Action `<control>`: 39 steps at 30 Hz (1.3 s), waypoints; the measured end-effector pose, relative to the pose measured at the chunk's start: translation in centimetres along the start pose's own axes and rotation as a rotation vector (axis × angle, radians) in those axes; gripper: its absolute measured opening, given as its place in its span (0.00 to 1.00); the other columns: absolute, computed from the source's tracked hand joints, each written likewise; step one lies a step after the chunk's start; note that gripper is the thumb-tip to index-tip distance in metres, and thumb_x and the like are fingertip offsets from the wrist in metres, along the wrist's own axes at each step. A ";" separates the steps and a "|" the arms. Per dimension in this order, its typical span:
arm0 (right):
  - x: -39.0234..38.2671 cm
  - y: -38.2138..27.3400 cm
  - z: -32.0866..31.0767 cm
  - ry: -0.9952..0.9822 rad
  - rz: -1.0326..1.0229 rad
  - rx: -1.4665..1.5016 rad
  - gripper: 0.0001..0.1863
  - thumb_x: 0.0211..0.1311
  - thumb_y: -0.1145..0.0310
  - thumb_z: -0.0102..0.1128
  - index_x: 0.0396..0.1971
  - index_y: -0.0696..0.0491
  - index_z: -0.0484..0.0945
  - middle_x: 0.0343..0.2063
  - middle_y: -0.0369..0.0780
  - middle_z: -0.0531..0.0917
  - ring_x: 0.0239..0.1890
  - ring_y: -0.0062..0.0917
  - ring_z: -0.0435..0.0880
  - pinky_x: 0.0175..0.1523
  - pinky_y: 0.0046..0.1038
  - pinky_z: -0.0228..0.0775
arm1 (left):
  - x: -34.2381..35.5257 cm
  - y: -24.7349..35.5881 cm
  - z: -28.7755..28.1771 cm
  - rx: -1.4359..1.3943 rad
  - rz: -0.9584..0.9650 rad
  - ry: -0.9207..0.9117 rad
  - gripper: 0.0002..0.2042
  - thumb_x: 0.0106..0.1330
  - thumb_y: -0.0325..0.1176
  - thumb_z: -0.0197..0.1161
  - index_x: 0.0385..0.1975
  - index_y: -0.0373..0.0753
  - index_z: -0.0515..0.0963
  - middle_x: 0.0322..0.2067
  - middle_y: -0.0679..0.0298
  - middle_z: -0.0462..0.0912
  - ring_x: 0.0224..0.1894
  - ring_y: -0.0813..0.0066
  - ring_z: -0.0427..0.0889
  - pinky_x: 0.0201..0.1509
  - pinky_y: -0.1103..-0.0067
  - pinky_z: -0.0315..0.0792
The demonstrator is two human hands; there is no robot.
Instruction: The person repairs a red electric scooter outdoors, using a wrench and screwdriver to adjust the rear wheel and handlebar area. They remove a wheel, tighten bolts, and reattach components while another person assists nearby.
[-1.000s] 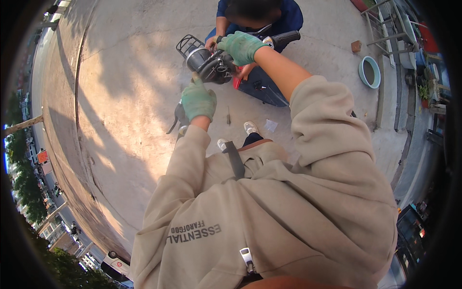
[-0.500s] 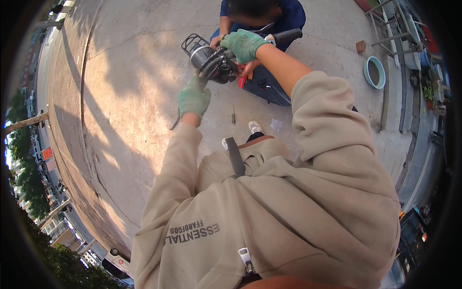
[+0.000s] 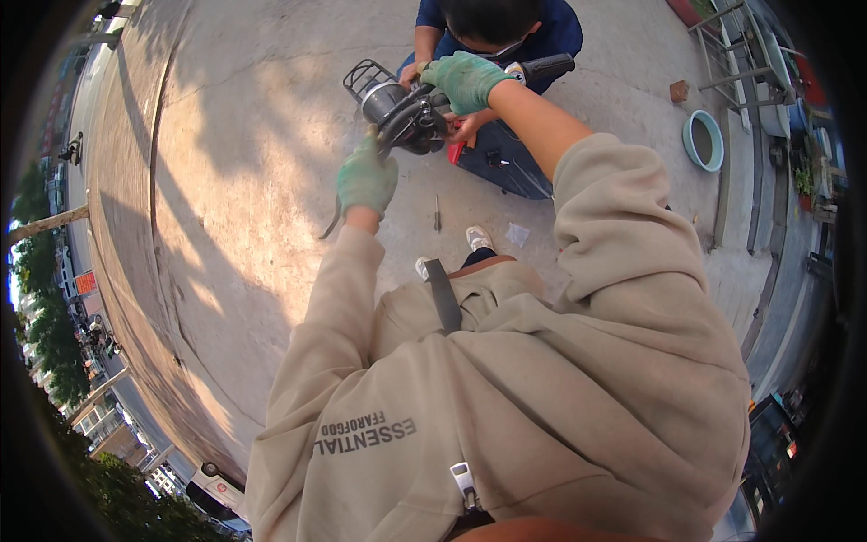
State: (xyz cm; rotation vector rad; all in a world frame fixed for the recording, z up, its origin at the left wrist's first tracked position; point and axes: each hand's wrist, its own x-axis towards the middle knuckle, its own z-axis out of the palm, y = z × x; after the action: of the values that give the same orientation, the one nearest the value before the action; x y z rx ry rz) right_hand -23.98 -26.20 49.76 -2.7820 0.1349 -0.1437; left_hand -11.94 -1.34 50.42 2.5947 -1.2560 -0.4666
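My left hand, in a green glove, is wrapped round the left end of a scooter's handlebar, with a brake lever sticking out below. My right hand, gloved too, reaches over the middle of the handlebar, fingers curled down onto it; exactly what they grip is hidden. In front are a round headlight and a black wire guard. The black right grip is beyond my right wrist. A co-worker's bare hands are at the handlebar from the far side.
A co-worker in dark blue crouches opposite. The scooter's dark body stands behind the handlebar. A screwdriver and a clear plastic bag lie on the concrete near my shoes. At right are a light-blue basin, a brick and a metal rack.
The co-worker's head has lifted slightly and shifted right. Both my hands stay on the handlebar, almost unmoved; the whole view has shifted slightly.
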 end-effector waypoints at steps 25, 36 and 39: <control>0.4 0.3 0.8 -0.053 0.068 0.009 0.39 0.28 0.68 0.80 0.51 0.46 0.75 0.43 0.41 0.84 0.47 0.41 0.84 0.49 0.36 0.76 | 0.2 -0.4 0.4 0.046 -0.019 -0.014 0.32 0.62 0.39 0.59 0.69 0.45 0.65 0.47 0.52 0.83 0.50 0.54 0.82 0.56 0.63 0.73; 0.7 0.3 0.8 -0.138 0.137 -0.017 0.38 0.34 0.64 0.78 0.55 0.41 0.76 0.44 0.44 0.84 0.48 0.41 0.84 0.53 0.36 0.76 | 0.3 -1.2 1.4 0.028 0.042 0.110 0.30 0.59 0.37 0.62 0.66 0.47 0.69 0.44 0.49 0.84 0.44 0.49 0.84 0.49 0.61 0.78; 0.9 0.1 0.6 -0.138 0.143 -0.014 0.37 0.35 0.64 0.77 0.54 0.41 0.76 0.42 0.44 0.84 0.47 0.41 0.84 0.53 0.37 0.76 | 0.4 -1.2 1.4 0.041 0.035 0.098 0.30 0.60 0.37 0.62 0.66 0.46 0.69 0.44 0.49 0.84 0.44 0.49 0.84 0.49 0.61 0.77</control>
State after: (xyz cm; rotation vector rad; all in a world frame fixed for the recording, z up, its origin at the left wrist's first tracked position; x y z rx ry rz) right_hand -23.03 -26.16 49.22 -2.7730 0.3004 0.0849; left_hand -11.39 -1.01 48.63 2.5905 -1.2887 -0.3067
